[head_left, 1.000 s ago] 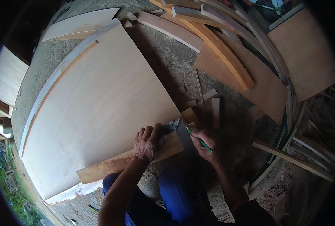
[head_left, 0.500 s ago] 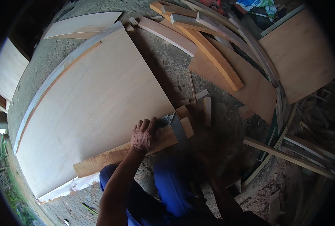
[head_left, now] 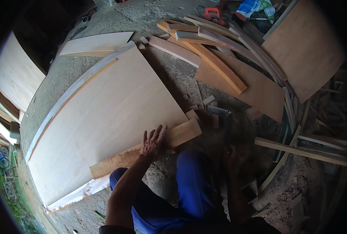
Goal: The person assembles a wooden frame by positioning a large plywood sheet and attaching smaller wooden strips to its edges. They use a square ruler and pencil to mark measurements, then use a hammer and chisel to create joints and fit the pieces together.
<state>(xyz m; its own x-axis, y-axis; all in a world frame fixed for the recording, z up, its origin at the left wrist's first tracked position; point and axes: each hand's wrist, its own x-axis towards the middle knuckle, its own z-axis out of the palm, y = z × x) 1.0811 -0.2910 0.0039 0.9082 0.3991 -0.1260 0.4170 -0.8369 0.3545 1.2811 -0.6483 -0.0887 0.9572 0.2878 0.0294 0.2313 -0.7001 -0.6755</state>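
My left hand (head_left: 153, 143) lies across a brown wooden plank (head_left: 183, 133), its fingers spread over the plank's upper edge toward a large pale plywood sheet (head_left: 107, 105). The plank rests along the near edge of that sheet. To the right, in deep shadow, my right hand (head_left: 230, 154) is closed round the lower end of a carpenter's square. The square's metal stock (head_left: 219, 110) points up and away, apart from the plank. Shadow hides most of my right fingers.
Curved and straight timber pieces (head_left: 216, 64) are piled on a brown plywood panel (head_left: 259, 87) at the far right. Small offcuts (head_left: 209, 100) lie beyond the plank. A long batten (head_left: 302, 152) sticks out at right. A red power tool (head_left: 212, 13) stands at the back.
My right hand has lifted the square off the plank's right end and drawn it to the right. My left hand has shifted slightly, its fingers spreading wider. The view has tilted a little.
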